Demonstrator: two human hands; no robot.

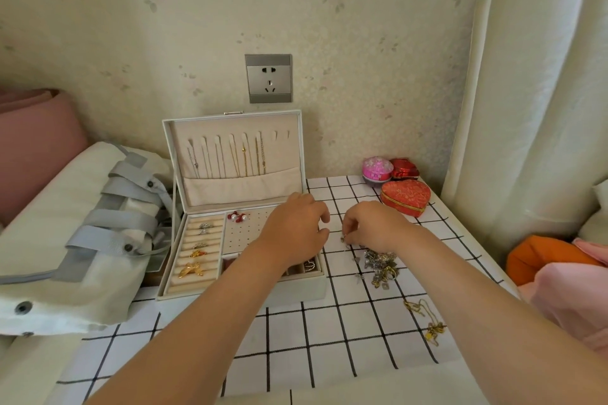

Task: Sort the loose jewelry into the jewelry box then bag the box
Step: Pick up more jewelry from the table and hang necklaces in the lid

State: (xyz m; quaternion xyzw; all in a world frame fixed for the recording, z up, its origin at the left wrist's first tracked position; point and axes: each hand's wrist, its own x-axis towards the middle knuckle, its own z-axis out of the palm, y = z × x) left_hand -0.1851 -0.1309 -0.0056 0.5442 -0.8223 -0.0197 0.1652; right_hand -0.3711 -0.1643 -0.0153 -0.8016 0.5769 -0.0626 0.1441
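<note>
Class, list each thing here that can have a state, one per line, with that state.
jewelry box, open, lid upright
heart-shaped box, shut
pink round box, shut
silver jewelry pile, loose on the cloth
gold chain, loose on the cloth
right hand, pinching a small silver piece
left hand, over the box, grip unclear

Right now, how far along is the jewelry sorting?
Partway. Done: rings, necklaces and pearl earrings sit in the open jewelry box. In hand: the right hand pinches a small piece beside the silver pile; the left hand hovers over the box. Left: the silver pile, the gold chain on the cloth, then bagging the box in the grey-strapped bag.
</note>
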